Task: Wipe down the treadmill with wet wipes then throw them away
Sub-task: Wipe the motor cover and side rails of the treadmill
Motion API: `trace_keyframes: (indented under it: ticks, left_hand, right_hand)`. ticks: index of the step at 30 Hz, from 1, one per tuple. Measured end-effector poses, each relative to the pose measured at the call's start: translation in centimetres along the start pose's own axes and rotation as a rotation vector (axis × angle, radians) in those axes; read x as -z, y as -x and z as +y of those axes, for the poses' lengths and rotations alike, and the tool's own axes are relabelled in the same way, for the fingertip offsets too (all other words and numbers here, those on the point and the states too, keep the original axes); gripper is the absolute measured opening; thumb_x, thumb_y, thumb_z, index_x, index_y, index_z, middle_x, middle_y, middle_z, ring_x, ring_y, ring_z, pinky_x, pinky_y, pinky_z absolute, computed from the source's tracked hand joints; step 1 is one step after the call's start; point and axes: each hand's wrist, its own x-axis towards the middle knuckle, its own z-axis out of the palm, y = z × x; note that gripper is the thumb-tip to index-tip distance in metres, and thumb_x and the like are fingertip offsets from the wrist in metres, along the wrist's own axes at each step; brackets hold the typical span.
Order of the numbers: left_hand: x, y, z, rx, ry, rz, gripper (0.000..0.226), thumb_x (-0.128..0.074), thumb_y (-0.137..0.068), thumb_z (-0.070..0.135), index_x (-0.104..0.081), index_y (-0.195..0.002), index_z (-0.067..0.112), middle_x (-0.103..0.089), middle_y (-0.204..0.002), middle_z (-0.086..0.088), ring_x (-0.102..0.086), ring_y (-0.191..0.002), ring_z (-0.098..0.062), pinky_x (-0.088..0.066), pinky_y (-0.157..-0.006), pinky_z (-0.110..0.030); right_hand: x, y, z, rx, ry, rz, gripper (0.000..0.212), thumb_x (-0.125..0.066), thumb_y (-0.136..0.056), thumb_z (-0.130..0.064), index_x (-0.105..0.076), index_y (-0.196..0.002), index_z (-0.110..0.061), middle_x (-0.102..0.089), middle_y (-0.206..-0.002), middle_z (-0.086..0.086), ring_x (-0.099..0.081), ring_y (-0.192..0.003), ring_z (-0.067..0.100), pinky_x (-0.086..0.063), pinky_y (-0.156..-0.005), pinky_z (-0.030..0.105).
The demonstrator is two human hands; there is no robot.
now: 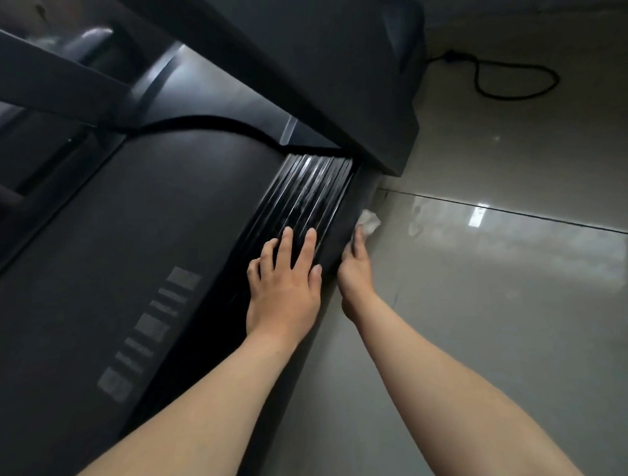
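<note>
Wiping is under way along the outer flank of the treadmill's side rail. The right hand (355, 268) is pressed edge-on against that flank, fingers closed on a crumpled white wet wipe (369, 222), which protrudes from the fingertips at 1 o'clock of the hand, against the dark side panel and just above the floor. The left hand (284, 283) lies flat and open, palm down, fingers spread on the ribbed foot rail (313, 193), holding nothing; it appears to serve as a brace.

Progress, as a judgement: the ribbed rail at 12 o'clock of the left hand shows streaked, wet-looking smears, which suggests it has been wiped. The running belt (122, 249), at 9 o'clock of the hands, with its pale printed blocks, looks dry and matte; whether it has been treated cannot be told. The uprights and frame at 10 o'clock show no clear sign either way. Disposal is not yet done, and no bin is visible.

Surface and room: the treadmill (193, 98) is black throughout, and its motor housing stands at 12 o'clock. Glossy grey floor tiles (529, 298) fill the 3 o'clock side, reflecting a light. A black power cable (516, 82) loops on the floor at 1 o'clock, well apart from the hands.
</note>
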Motion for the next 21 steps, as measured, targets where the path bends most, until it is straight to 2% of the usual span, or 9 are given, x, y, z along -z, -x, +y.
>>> trace_keyframes:
  ticks: [1,3,6,9,11,13,15,17,21]
  left_hand:
    - [0.0,0.0,0.0,0.003,-0.004,0.002,0.059,-0.024,-0.106,0.045,-0.006,-0.161,0.034,-0.012,-0.169,-0.005,-0.012,-0.153,-0.028,-0.017,-0.120,-0.049]
    - [-0.2,0.1,-0.1,0.003,-0.014,0.011,0.059,-0.025,-0.106,0.045,-0.008,-0.161,0.033,-0.014,-0.169,-0.006,-0.014,-0.153,-0.028,-0.019,-0.119,-0.049]
    - [-0.1,0.1,0.0,0.005,-0.018,0.008,0.059,-0.026,-0.106,0.045,-0.009,-0.162,0.033,-0.015,-0.168,-0.006,-0.014,-0.153,-0.028,-0.018,-0.119,-0.049]
    - [0.1,0.2,0.3,0.011,-0.024,0.002,0.059,-0.024,-0.107,0.045,-0.007,-0.162,0.033,-0.013,-0.169,-0.006,-0.013,-0.153,-0.028,-0.018,-0.120,-0.050]
    - [0.3,0.2,0.3,0.012,-0.013,-0.005,0.059,-0.024,-0.107,0.045,-0.006,-0.162,0.033,-0.012,-0.169,-0.006,-0.013,-0.154,-0.028,-0.018,-0.120,-0.050]
    - [0.4,0.1,0.2,0.015,-0.004,-0.024,0.059,-0.023,-0.107,0.045,-0.003,-0.162,0.034,-0.009,-0.170,-0.005,-0.010,-0.154,-0.028,-0.017,-0.121,-0.050]
    - [0.3,0.0,0.1,0.016,0.008,-0.033,0.059,-0.022,-0.107,0.046,0.000,-0.161,0.035,-0.006,-0.170,-0.005,-0.008,-0.154,-0.028,-0.016,-0.122,-0.050]
    - [0.2,-0.1,0.0,0.011,0.017,-0.028,0.059,-0.022,-0.107,0.046,0.000,-0.161,0.036,-0.006,-0.170,-0.004,-0.007,-0.154,-0.027,-0.015,-0.122,-0.050]
    - [0.2,0.0,-0.1,0.011,0.021,-0.028,0.059,-0.022,-0.107,0.046,0.001,-0.161,0.036,-0.004,-0.170,-0.004,-0.006,-0.154,-0.027,-0.014,-0.122,-0.049]
  right_hand:
    - [0.6,0.2,0.8,-0.067,-0.001,-0.041,0.050,-0.034,-0.111,-0.018,-0.026,-0.157,-0.035,-0.042,-0.150,-0.012,-0.041,-0.135,0.009,-0.031,-0.113,0.024]
    - [1.5,1.0,2.8,-0.171,0.037,-0.094,0.050,-0.035,-0.111,-0.019,-0.024,-0.158,-0.033,-0.041,-0.155,-0.008,-0.043,-0.137,0.012,-0.035,-0.111,0.026]
    - [1.4,2.1,4.2,-0.202,0.047,-0.099,0.053,-0.033,-0.110,-0.015,-0.021,-0.159,-0.032,-0.041,-0.156,-0.007,-0.042,-0.131,0.008,-0.034,-0.106,0.023]
    - [1.0,2.1,2.2,-0.132,-0.064,-0.062,0.055,-0.032,-0.109,-0.008,-0.024,-0.159,-0.029,-0.039,-0.156,-0.005,-0.042,-0.126,0.004,-0.034,-0.105,0.021]
    - [0.8,1.6,-0.4,-0.038,-0.111,-0.066,0.051,-0.034,-0.109,-0.008,-0.032,-0.157,-0.027,-0.044,-0.153,-0.009,-0.050,-0.124,0.001,-0.040,-0.106,0.020]
    - [0.3,0.4,-3.2,0.057,-0.086,-0.080,0.049,-0.035,-0.109,-0.008,-0.037,-0.154,-0.025,-0.051,-0.139,-0.021,-0.054,-0.110,-0.013,-0.046,-0.090,0.008]
    - [-0.2,-0.6,-5.4,0.097,-0.030,-0.080,0.051,-0.033,-0.109,-0.008,-0.034,-0.156,-0.026,-0.044,-0.142,-0.023,-0.045,-0.114,-0.014,-0.042,-0.078,0.001]
    - [-0.5,-1.6,-6.3,0.111,-0.003,-0.065,0.052,-0.034,-0.109,-0.012,-0.030,-0.157,-0.031,-0.041,-0.153,-0.014,-0.039,-0.122,-0.005,-0.037,-0.082,0.004]
    - [-0.7,-2.2,-4.8,-0.001,-0.017,-0.004,0.053,-0.032,-0.110,-0.018,-0.022,-0.158,-0.041,-0.042,-0.155,-0.005,-0.042,-0.135,0.012,-0.035,-0.103,0.027]
